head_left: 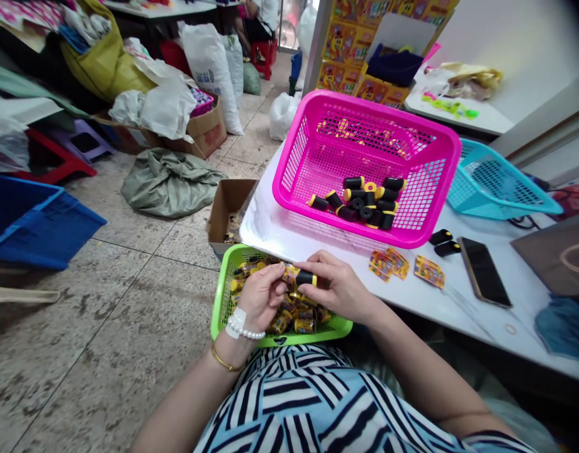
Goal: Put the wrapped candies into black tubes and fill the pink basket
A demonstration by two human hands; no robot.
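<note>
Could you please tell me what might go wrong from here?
The left hand and right hand hold the small cylinder in their fingers, so it could slip into the green basket below. The printed cards lie near the edge of the table, and the right forearm might brush them off.

Left hand [264, 292] partly hides black tube [305, 278], green basket [313, 337]. Print on cards [430, 271] too small to read. Blue bin [34, 220] cut off by left edge; 1 seated person [267, 14] by top.
</note>
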